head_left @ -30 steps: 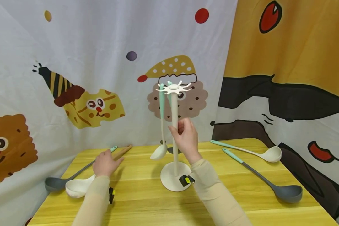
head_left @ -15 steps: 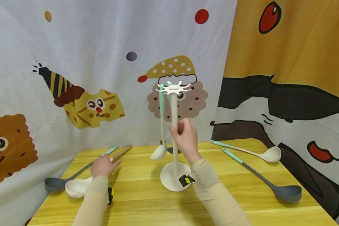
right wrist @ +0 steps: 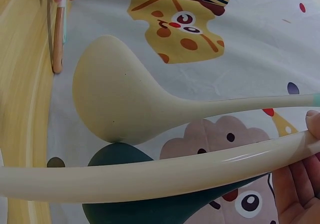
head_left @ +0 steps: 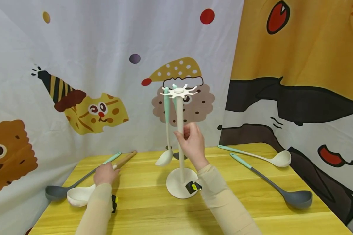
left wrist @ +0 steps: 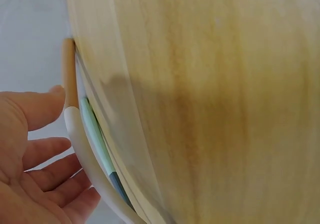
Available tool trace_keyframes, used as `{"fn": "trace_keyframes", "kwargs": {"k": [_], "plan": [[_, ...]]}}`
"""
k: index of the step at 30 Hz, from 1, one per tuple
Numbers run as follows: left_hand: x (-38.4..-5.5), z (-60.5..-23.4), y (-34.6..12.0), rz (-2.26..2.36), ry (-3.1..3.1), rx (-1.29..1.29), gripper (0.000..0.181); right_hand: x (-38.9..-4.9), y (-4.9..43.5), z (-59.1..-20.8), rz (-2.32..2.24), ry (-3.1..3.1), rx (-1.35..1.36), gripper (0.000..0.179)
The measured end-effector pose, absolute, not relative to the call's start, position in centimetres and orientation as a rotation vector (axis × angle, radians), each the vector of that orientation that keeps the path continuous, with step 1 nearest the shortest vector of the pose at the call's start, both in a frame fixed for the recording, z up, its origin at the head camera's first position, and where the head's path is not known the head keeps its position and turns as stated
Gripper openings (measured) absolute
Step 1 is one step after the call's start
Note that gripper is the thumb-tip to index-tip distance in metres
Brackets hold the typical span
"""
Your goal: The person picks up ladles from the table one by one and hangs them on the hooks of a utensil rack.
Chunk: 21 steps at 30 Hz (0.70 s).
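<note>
A white ladle with a wooden handle (head_left: 126, 160) lies at the left of the table. My left hand (head_left: 106, 174) is over its white neck; in the left wrist view the fingers are loosely bent beside the ladle (left wrist: 82, 141), not closed round it, and the thumb is at the wooden handle. Whether they touch is unclear. With thumb and fingers my right hand (head_left: 193, 143) holds the pole of the white utensil stand (head_left: 181, 163). From the stand's hooks hang a white ladle (head_left: 165, 158) with a mint handle and a dark utensil (right wrist: 120, 153), partly behind the pole.
Beside the wooden-handled ladle lies a dark grey ladle (head_left: 57, 193) with a mint handle. At the right are a white ladle (head_left: 282, 159) and another grey ladle (head_left: 298, 199). A patterned curtain (head_left: 106, 39) stands behind the wooden table (head_left: 147, 212).
My left hand has shifted slightly left and back along the ladle, baring more of its wooden handle. The right hand keeps its hold on the pole; the head view has shifted a little.
</note>
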State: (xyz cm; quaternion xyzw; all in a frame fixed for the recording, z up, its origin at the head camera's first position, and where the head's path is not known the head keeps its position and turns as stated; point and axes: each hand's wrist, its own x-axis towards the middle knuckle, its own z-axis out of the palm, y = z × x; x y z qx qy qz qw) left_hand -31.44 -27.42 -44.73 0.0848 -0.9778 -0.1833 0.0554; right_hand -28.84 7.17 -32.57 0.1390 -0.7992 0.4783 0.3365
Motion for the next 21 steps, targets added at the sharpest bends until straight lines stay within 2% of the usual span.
{"fn": "trace_keyframes", "kwargs": {"k": [21], "plan": [[-31.44,-44.8,-27.72,-0.609,-2.967,0.29,0.014,-28.68,7.27,-32.48,1.241,-2.076,0.378,0.025]]}}
